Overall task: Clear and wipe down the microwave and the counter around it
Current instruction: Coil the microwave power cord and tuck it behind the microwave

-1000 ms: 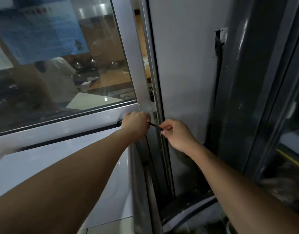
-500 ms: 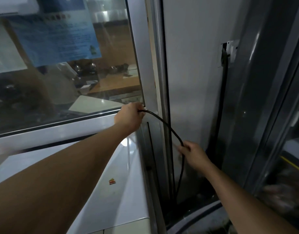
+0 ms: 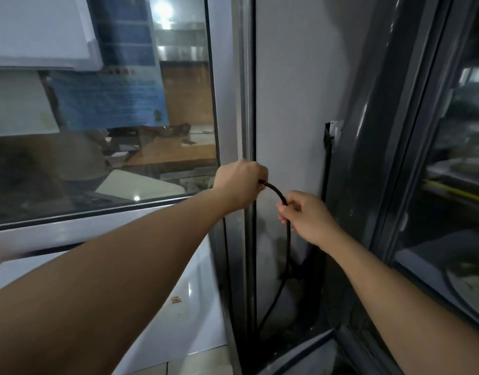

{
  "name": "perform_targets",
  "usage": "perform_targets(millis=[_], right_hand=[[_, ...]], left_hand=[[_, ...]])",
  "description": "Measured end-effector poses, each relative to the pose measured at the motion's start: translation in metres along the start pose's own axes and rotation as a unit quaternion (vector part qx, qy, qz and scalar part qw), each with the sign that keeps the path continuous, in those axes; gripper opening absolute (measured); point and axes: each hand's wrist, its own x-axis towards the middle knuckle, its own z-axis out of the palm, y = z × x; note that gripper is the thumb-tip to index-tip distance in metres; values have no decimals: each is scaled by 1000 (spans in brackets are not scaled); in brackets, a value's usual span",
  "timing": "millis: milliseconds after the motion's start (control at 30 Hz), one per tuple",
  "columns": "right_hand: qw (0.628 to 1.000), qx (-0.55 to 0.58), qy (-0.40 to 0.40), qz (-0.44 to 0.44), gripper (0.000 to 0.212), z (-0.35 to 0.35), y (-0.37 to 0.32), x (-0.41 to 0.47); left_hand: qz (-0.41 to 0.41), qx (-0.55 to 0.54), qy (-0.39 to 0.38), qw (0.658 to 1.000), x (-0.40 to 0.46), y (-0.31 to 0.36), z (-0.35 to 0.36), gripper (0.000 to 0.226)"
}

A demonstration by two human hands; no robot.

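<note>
Risen beside left hand [image 3: 239, 185], right hand [image 3: 306, 216] grips black cord [image 3: 276, 193].

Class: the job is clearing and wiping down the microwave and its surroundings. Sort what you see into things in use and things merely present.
In use:
left hand
right hand
black cable, gripped by both
white appliance top

Merely present:
blue notice
window glass
wall socket
small sticker
</note>
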Motion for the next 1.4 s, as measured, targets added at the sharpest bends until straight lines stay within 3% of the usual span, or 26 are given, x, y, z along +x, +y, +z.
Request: perform_targets(millis=[67, 167, 300, 400, 633, 800, 1033, 1133, 1400], right_hand=[[998, -34, -43, 26, 9, -7, 5, -10], [990, -45, -104, 80, 20, -11, 21, -30], [991, -42, -71, 103, 26, -25, 23, -46], [995, -49, -17, 86, 24, -41, 8, -47], [996, -70, 39, 38, 23, -83, -41, -44], [995, -82, 62, 5, 20, -114, -74, -52], [992, -96, -71, 35, 11, -121, -97, -75], [987, -120, -93, 55, 14, -116, -100, -80], [991, -100, 83, 18, 15, -133, -123, -77]], left_hand=[[-33, -10, 21, 999, -2, -4, -12, 15], [-94, -67, 40, 992, -3, -14, -32, 14], [-137, -122, 55, 982, -9, -26, -48, 13], [-126, -101, 66, 985, -13, -18, -53, 14], [0, -89, 57, 994, -13, 34, -77, 16], [-13, -213, 13, 977, -17, 41, -98, 13], [-74, -344, 51, 934, -21, 34, -109, 23], [-115, -401, 77, 906, -21, 29, -108, 21], [-139, -422, 109, 889, -26, 26, -110, 22]])
